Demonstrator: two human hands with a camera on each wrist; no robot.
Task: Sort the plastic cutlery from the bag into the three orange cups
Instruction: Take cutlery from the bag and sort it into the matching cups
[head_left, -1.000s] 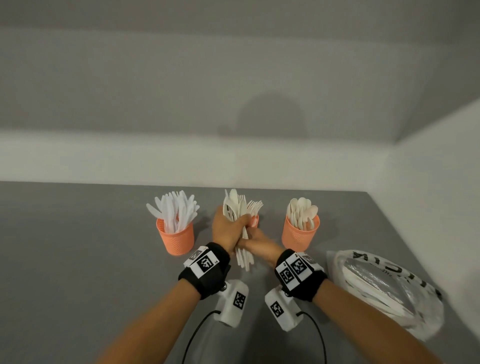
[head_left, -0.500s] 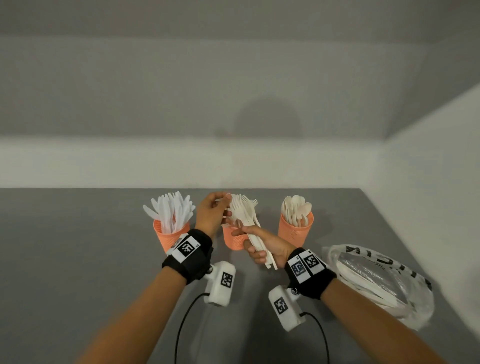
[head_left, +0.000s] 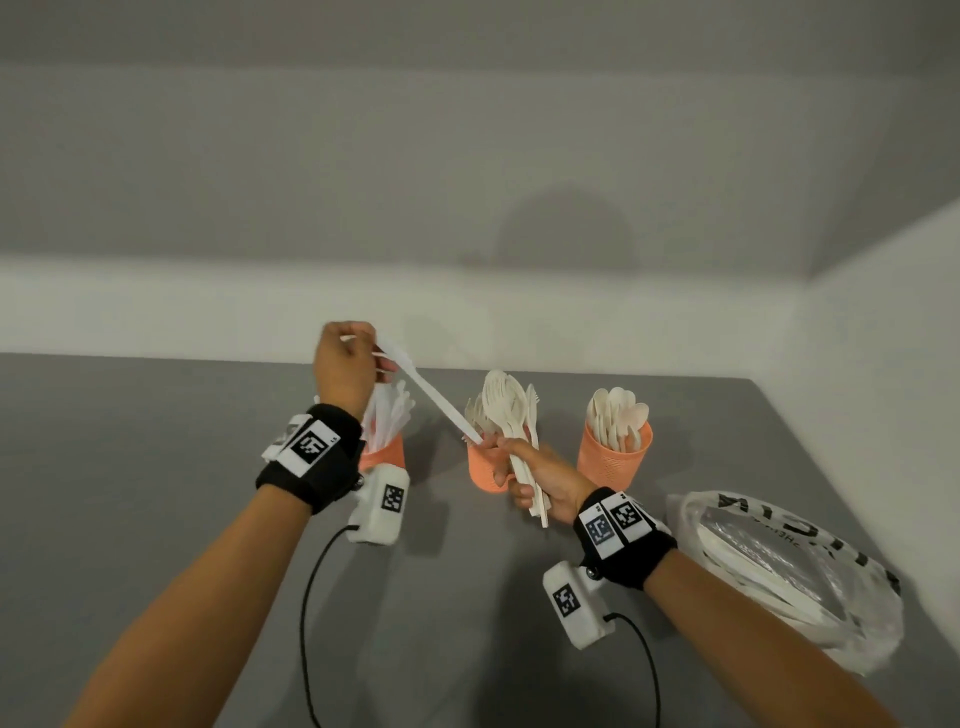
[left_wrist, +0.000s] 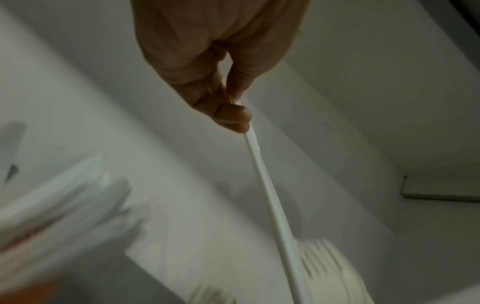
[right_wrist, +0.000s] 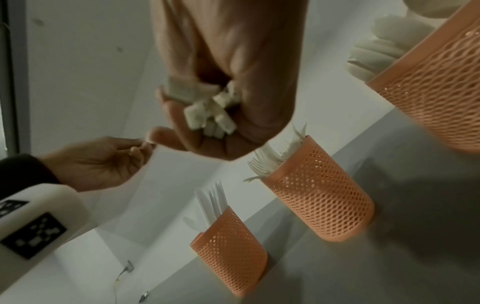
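Head view: left hand (head_left: 343, 364) pinches a white knife (head_left: 431, 397) (slender) — right hand (head_left: 540, 478) grips cutlery (head_left: 506, 410).

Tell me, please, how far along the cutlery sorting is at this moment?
Well along: all three orange cups already hold cutlery. In hand: the left hand pinches one knife above the left cup, and the right hand grips a mixed bunch. Left: that bunch, plus more in the bag.

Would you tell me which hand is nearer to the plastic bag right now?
Right. The right hand holds a bundle of cutlery in front of the middle cup, just left of the bag; the left hand is raised above the far-left cup.
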